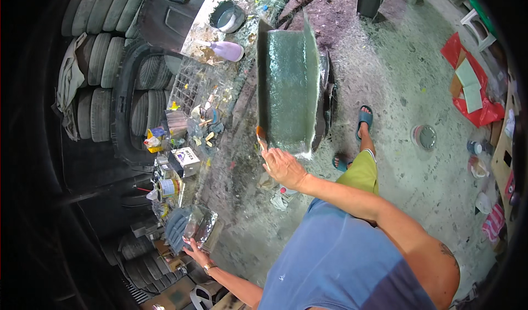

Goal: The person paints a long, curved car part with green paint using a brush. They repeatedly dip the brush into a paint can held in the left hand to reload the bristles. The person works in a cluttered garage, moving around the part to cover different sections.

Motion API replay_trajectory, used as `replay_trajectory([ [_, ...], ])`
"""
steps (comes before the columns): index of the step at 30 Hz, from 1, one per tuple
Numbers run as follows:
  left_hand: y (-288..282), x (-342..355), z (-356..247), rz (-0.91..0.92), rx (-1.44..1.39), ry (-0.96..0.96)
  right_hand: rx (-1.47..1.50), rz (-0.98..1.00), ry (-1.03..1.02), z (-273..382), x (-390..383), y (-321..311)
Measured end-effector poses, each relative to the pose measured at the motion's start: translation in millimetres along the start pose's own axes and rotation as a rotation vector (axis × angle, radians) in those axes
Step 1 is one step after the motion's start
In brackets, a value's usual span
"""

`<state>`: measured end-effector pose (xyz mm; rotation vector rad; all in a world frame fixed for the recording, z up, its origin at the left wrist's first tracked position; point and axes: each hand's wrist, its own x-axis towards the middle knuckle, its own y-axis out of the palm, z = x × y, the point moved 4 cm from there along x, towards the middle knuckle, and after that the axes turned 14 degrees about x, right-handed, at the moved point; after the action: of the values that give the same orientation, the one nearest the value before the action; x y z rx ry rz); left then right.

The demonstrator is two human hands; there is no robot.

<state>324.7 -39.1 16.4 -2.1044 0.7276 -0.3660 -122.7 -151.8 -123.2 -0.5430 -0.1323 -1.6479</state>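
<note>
My right hand (285,169) is closed round a paintbrush (260,137), whose orange-brown end lies against the near left edge of a long trough-shaped piece (289,90). The trough has upright side walls and a wet, glossy grey-green inner face. Low on the left, my left hand (196,252) grips the near edge of a clear, shiny rectangular tub (202,226). What the tub holds is hard to make out. A ribbed blue-grey piece (177,227) sits beside the tub.
A cluttered bench carries a white box (185,161), a lilac squeeze bottle (226,50) and a round bucket (227,17). Stacked tyres (101,115) stand at the left. On the floor at the right are a lidded round can (424,137) and red plastic (484,109).
</note>
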Motion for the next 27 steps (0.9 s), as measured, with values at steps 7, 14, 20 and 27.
replay_trajectory([
  [7, 13.9, -0.5, -4.8, 0.049, -0.057, -0.006, -0.084, 0.172, -0.032, 9.0, -19.8, 0.7],
  [14, 21.7, 2.1, 10.2, 0.011, -0.031, 0.010, 0.193, 0.183, 0.090, 24.8, -14.5, -54.1],
  [20, 17.1, -8.6, 32.0, 0.001, -0.148, -0.040, 0.340, -0.293, 0.312, -16.1, 40.0, -107.3],
  [27, 28.2, -19.7, 48.6, 0.079, -0.128, -0.171, 0.271, -0.230, 0.313, -49.7, 48.1, -42.3],
])
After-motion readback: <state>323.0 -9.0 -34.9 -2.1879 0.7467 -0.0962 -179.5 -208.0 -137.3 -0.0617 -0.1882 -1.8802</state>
